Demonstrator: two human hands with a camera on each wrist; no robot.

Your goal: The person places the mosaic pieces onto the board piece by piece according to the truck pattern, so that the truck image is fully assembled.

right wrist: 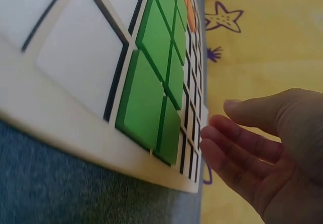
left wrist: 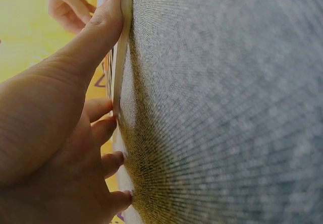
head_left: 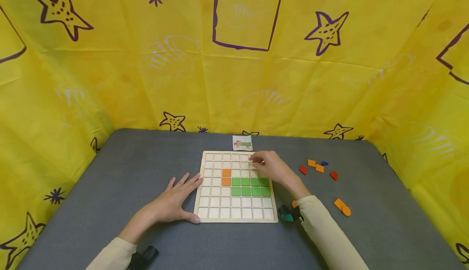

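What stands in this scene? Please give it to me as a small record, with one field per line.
Board: pale grid, on dark table
Green tiles: eight, two rows of four
Orange tiles: two, one above the other, left of the green
Left grip: spread, touching the board's left edge
Right grip: over the board's far right corner; whether it holds anything is unclear
Card: beyond the board
Loose pieces: right of the board, including orange, red, blue
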